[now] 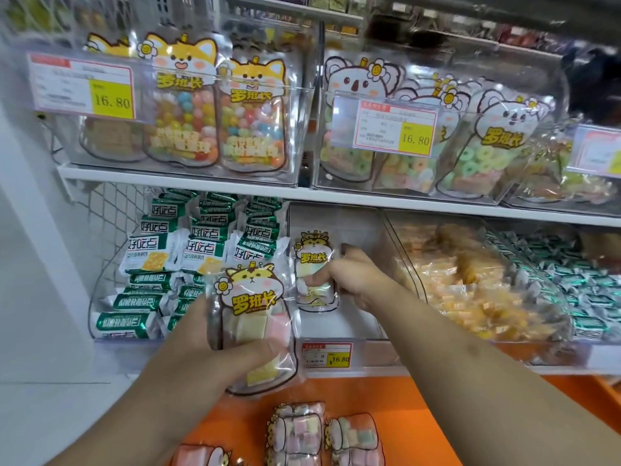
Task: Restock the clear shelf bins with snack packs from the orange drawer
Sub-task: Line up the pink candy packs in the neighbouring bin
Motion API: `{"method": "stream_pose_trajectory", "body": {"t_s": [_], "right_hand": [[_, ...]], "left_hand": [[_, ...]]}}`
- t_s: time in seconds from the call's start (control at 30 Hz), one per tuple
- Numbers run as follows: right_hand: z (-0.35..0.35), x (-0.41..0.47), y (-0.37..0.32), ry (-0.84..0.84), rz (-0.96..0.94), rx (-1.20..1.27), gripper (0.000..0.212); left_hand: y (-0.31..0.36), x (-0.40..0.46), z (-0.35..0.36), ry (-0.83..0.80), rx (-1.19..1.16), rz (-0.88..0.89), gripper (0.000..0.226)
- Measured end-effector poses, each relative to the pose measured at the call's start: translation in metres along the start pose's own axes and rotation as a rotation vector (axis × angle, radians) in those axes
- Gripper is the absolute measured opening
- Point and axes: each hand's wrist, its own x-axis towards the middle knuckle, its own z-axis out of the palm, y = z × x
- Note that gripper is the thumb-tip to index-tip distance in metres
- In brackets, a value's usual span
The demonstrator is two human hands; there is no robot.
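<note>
Two grips clamp snack packs: right [339, 280] inside the bin [336, 327] (upright), left [215, 334] before it.

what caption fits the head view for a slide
Right hand sets a marshmallow pack in the clear bin; left hand holds another pack.

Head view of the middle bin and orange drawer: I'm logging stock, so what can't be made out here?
- Middle bin: how many packs stand behind the pack the right hand holds; that pack and hand hide them.
- Orange drawer: its pack count, cut off by the bottom edge and covered by both arms.
- Price tag small print: too small; only 16.80 reads.
- Top right shelf: blurred and dark.
</note>
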Motion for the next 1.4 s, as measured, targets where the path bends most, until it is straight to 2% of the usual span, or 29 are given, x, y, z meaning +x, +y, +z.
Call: {"method": "stream_pose_trajectory", "body": {"t_s": [0.07, 0.17, 0.27, 0.33, 0.43, 0.6, 0.7, 0.87, 0.97, 1.07, 1.17, 1.33, 1.4], "right_hand": [[-0.004, -0.035, -0.017, 0.026, -0.049, 0.020, 0.108], [-0.019, -0.082, -0.034, 0.065, -0.115, 0.065, 0.070], [-0.047, -0.129, -0.040, 0.101, -0.162, 0.126, 0.054], [-0.067, -0.156, -0.039, 0.087, -0.161, 0.172, 0.060], [-0.095, -0.186, -0.029, 0.125, -0.140, 0.214, 0.066], [-0.127, -0.214, -0.016, 0.186, -0.118, 0.325, 0.056], [-0.142, -0.216, -0.009, 0.177, -0.102, 0.368, 0.059], [-0.161, -0.209, -0.001, 0.194, -0.088, 0.486, 0.070], [-0.168, -0.203, 0.003, 0.159, -0.069, 0.552, 0.072], [-0.171, -0.197, 0.004, 0.148, -0.051, 0.569, 0.068], [-0.170, -0.194, 0.005, 0.183, -0.062, 0.574, 0.061], [-0.165, -0.189, 0.005, 0.171, -0.044, 0.530, 0.062], [-0.164, -0.188, 0.005, 0.171, -0.050, 0.518, 0.056]], "left_hand": [[0.000, -0.001, 0.001, -0.010, -0.063, -0.007, 0.091], [0.007, -0.004, 0.008, -0.046, -0.189, 0.008, 0.062], [0.015, -0.006, 0.023, -0.073, -0.357, -0.022, 0.029], [0.023, -0.006, 0.038, -0.103, -0.421, -0.044, 0.018], [0.035, -0.002, 0.061, -0.152, -0.400, -0.052, 0.017], [0.047, 0.034, 0.102, -0.072, -0.222, -0.022, 0.037], [0.048, 0.076, 0.123, -0.030, -0.141, 0.021, 0.029], [0.032, 0.152, 0.154, 0.033, 0.028, 0.020, 0.067], [0.019, 0.182, 0.167, 0.049, 0.080, 0.012, 0.043], [0.010, 0.204, 0.177, 0.043, 0.163, 0.044, 0.031], [0.002, 0.222, 0.180, 0.057, 0.204, 0.096, 0.034], [-0.002, 0.236, 0.183, 0.069, 0.267, 0.162, 0.043], [-0.001, 0.241, 0.184, 0.090, 0.301, 0.176, 0.036]]}}
